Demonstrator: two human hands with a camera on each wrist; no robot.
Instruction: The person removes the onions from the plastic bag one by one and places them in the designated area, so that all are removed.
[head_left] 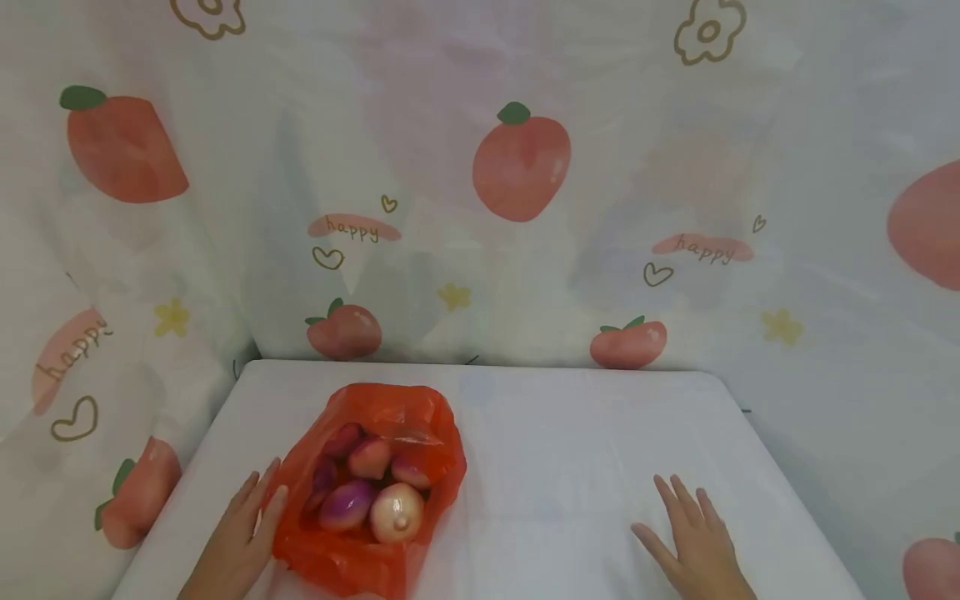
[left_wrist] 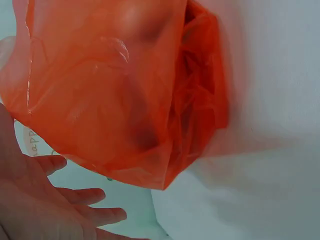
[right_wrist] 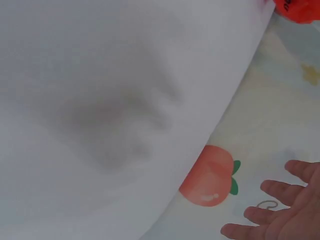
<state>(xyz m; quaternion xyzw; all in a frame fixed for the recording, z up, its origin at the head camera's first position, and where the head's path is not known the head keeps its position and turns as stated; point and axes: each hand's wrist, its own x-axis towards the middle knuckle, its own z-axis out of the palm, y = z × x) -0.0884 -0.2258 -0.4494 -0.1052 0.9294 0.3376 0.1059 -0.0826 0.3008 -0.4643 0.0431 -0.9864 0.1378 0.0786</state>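
An orange-red plastic bag (head_left: 438,417) stands on the left half of the white table, its mouth gaping upward. Inside lie several glossy purple-red onions (head_left: 347,505) and a paler, cream-coloured onion (head_left: 397,512) at the near right. My left hand (head_left: 242,529) is beside the bag's left side, fingers extended and nothing in its grasp. From the left wrist view, the bag's side (left_wrist: 100,100) rises next to that hand, with dark round shapes showing through. Well to the right of the bag, my right hand (head_left: 697,542) hovers over the table with fingers spread, holding nothing.
The white-covered table (head_left: 555,450) has rounded far corners and ends against a pale cloth backdrop (head_left: 427,108) printed with peaches, hearts and the word "happy". More of this cloth hangs at the left and right sides. The right hand's shadow (right_wrist: 110,115) falls on the tabletop.
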